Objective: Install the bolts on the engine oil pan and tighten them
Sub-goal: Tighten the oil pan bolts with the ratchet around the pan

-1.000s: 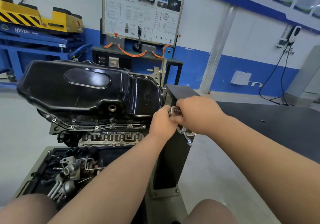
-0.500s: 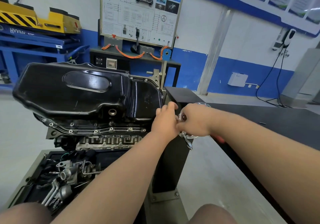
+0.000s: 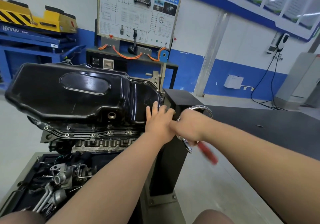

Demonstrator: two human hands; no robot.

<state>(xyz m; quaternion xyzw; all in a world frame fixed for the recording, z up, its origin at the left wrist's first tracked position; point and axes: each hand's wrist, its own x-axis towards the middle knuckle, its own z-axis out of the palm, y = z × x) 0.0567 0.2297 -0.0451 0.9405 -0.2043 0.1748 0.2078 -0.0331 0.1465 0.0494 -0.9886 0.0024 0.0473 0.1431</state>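
Against the right end of the oil pan, whose near flange already carries bolts, the left hand has uncurled, its fingers now spread flat and holding nothing. Just right of the pan, the right hand grips a red-handled wrench, whose handle has swung into view. It is probably tightening the end bolt.

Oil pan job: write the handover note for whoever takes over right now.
Left hand: fingers straight, resting on the right end of the oil pan.
Right hand: grips a red-handled tool, blurred, at that same corner.
Done: the pan sits on the upturned engine; bolts stand in the front flange.
Left: the corner under the hands is hidden, and tightness cannot be told, so check every bolt.
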